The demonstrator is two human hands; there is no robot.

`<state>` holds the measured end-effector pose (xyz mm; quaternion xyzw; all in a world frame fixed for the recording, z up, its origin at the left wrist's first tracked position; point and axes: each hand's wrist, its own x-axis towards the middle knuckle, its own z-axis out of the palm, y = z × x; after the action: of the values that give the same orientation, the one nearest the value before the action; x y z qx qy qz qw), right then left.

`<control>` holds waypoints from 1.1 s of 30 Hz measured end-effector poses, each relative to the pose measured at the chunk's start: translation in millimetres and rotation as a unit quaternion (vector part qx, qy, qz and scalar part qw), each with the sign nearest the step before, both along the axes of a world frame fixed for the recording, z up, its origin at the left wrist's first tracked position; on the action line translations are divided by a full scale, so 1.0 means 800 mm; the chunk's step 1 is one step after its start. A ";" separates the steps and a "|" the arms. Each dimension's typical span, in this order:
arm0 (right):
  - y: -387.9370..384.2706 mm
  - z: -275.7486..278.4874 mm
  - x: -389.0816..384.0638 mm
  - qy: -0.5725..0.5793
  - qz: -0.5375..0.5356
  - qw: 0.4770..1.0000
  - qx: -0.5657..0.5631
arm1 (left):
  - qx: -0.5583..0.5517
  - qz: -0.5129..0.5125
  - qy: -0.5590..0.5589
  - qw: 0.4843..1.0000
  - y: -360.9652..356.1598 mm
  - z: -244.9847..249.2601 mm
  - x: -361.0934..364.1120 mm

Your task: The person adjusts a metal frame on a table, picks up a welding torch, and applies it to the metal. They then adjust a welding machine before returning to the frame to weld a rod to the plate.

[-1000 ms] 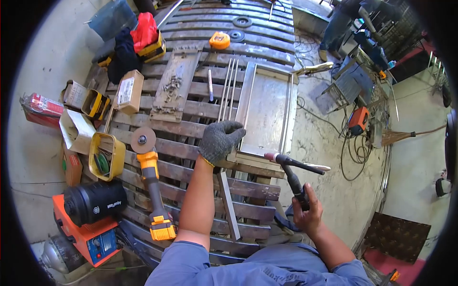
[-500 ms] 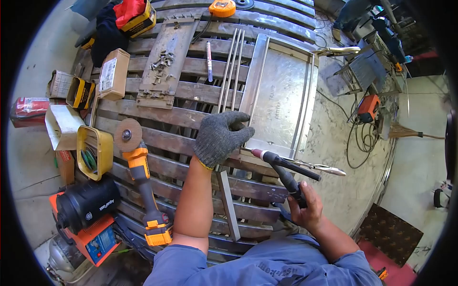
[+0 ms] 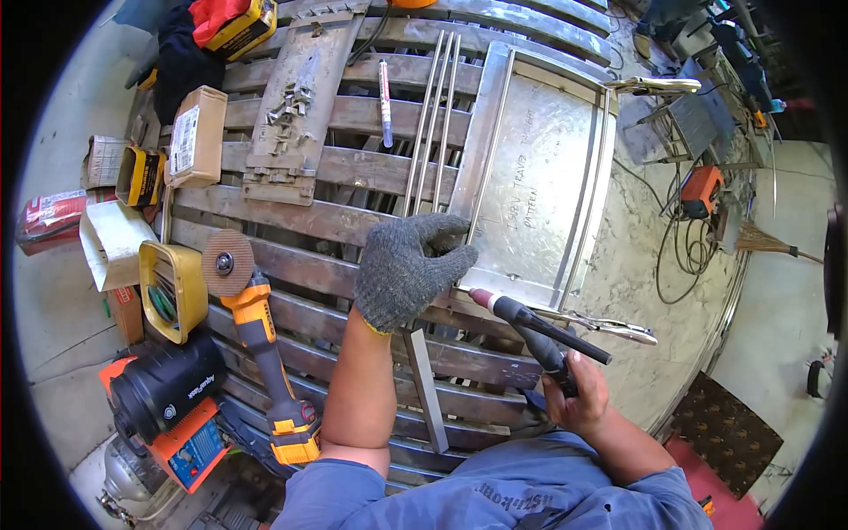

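Note:
My left hand [image 3: 411,269], in a grey knit glove, has its thumb and forefinger at the near end of a thin metal rod [image 3: 491,146]. The rod lies along the left side of a metal tray [image 3: 543,185] with handwriting on it. My bare right hand [image 3: 579,389] is wrapped round the handle of a welding torch [image 3: 541,340]. The torch's pink nozzle points at the tray's near left corner, close to my left fingertips. Locking pliers [image 3: 605,327] grip the tray's near edge, and another pair [image 3: 654,86] sits at its far right corner.
Loose rods [image 3: 433,124], a marker [image 3: 385,102] and a metal plate with small parts [image 3: 296,115] lie on the slatted table [image 3: 353,212]. An angle grinder [image 3: 265,336], yellow container [image 3: 177,291] and black flask [image 3: 172,384] are at left. A metal bar [image 3: 427,389] lies nearby.
The view has shifted slightly, so the tray and tools appear moved. Both hands keep nearly the same pose, with the torch still near the tray's corner.

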<state>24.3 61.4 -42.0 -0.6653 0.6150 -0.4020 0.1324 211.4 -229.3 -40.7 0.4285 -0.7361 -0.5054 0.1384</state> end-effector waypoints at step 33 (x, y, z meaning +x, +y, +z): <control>-0.009 0.016 0.000 -0.021 0.100 0.993 0.065 | 0.084 0.026 -0.020 0.996 0.001 0.005 -0.003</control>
<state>24.4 54.6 -29.2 -0.7047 0.5672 -0.3602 0.2279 209.0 -228.7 -36.9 0.4676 -0.6818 -0.5534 0.1005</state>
